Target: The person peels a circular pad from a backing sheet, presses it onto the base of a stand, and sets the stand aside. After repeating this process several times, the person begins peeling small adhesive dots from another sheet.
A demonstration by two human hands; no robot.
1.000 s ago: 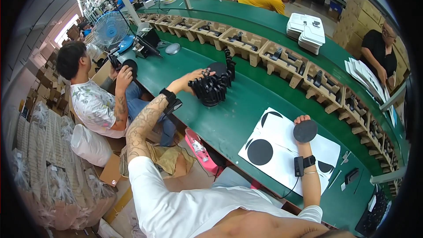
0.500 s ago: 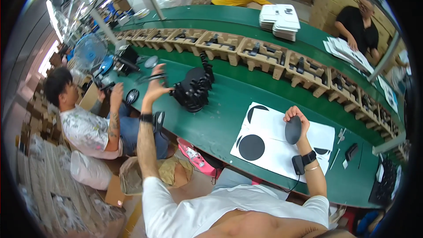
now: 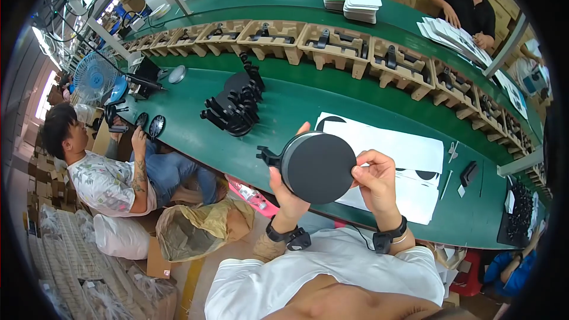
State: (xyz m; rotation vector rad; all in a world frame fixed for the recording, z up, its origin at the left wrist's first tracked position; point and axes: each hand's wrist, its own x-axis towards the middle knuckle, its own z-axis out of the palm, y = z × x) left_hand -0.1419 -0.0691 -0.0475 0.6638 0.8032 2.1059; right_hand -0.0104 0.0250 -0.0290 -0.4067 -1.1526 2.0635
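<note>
In front of my chest, my left hand (image 3: 288,198) is closed around a round black base (image 3: 286,163) with a greyish rim and a small black arm (image 3: 268,156) sticking out to the left. A flat round black pad (image 3: 321,169) covers the face of the base. My right hand (image 3: 379,185) pinches the pad's right edge between thumb and fingers. Whether the pad is stuck down all over cannot be made out. White backing sheets (image 3: 409,148) with black round pads lie on the green table beneath and behind my right hand.
A cluster of black round-based holders (image 3: 234,109) stands on the green table (image 3: 195,98) to the left. Cardboard trays (image 3: 338,47) with black parts line the table's far side. Scissors (image 3: 453,151) lie at right. A co-worker (image 3: 112,172) sits at left; another person (image 3: 465,0) handles white sheets.
My left hand has come from the black holders to my chest, now gripping a base. My right hand brought the pad against it. The co-worker at left lowered a hand.
</note>
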